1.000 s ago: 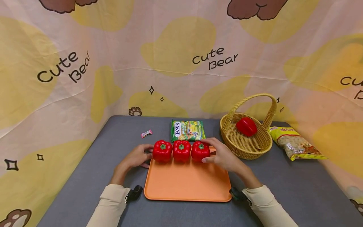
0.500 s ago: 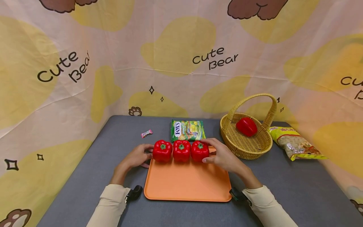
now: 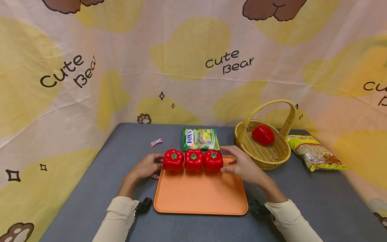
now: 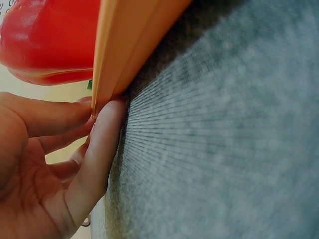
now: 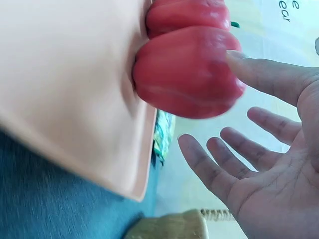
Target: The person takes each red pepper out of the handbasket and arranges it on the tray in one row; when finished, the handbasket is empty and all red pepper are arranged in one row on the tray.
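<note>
Three red bell peppers stand in a row along the far edge of an orange tray (image 3: 201, 198): a left pepper (image 3: 173, 161), a middle pepper (image 3: 194, 161) and a right pepper (image 3: 213, 161), green stems up. My left hand (image 3: 148, 165) is at the tray's far left corner. In the left wrist view its fingers pinch the tray's rim (image 4: 107, 55), one of them against the underside. Spread beside the right pepper is my right hand (image 3: 243, 167). The right wrist view has its thumb overlapping that pepper (image 5: 184, 72), the other fingers apart from it.
Behind the tray lies a green FOX'S candy bag (image 3: 200, 139), with a small pink wrapped candy (image 3: 156, 142) to its left. A wicker basket (image 3: 263, 161) holds another red pepper (image 3: 263, 135) at the right. Beyond it lies a yellow snack bag (image 3: 315, 153).
My right hand has loosened from the right pepper and drawn back to the right, its fingers spreading. That pepper shifted slightly left, up against the middle one. My left hand has stayed put.
</note>
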Available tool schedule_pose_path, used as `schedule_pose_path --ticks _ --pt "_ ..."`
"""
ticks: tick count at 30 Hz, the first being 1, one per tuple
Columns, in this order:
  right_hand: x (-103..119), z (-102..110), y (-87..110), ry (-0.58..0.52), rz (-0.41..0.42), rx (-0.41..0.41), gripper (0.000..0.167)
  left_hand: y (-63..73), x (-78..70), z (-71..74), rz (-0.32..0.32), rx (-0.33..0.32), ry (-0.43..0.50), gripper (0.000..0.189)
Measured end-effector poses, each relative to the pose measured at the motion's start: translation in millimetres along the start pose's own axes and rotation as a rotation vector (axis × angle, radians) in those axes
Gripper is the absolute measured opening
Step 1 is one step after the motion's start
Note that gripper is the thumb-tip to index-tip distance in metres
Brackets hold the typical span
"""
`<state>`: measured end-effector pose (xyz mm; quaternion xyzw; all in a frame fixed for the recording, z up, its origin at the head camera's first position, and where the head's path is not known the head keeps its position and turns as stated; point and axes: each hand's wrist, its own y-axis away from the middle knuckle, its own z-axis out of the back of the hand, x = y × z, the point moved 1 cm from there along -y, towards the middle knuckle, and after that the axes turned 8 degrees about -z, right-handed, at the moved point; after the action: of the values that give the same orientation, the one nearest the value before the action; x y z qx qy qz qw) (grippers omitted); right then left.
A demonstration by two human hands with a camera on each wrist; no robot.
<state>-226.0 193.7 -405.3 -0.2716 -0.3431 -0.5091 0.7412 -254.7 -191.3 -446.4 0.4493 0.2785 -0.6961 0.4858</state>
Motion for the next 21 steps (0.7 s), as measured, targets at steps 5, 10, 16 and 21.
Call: schedule_pose_path --ticks 5,10,16,21 --pt "-3 14 8.2 0.029 -0.012 -0.022 0.078 0.0 -0.4 0.2 -0.001 0.002 -0.003 0.043" --pt "-5 29 16.9 0.051 -0.018 -0.053 0.076 -0.4 -1.0 0.6 -0.006 0.0 -0.005 0.043" --pt "-9 49 24.8 0.037 0.02 -0.104 0.072 -0.4 -1.2 0.6 -0.001 -0.001 -0.005 0.042" --pt "-14 67 25.2 0.102 0.054 -0.166 0.068 -1.0 0.6 0.1 -0.003 -0.002 -0.015 0.042"
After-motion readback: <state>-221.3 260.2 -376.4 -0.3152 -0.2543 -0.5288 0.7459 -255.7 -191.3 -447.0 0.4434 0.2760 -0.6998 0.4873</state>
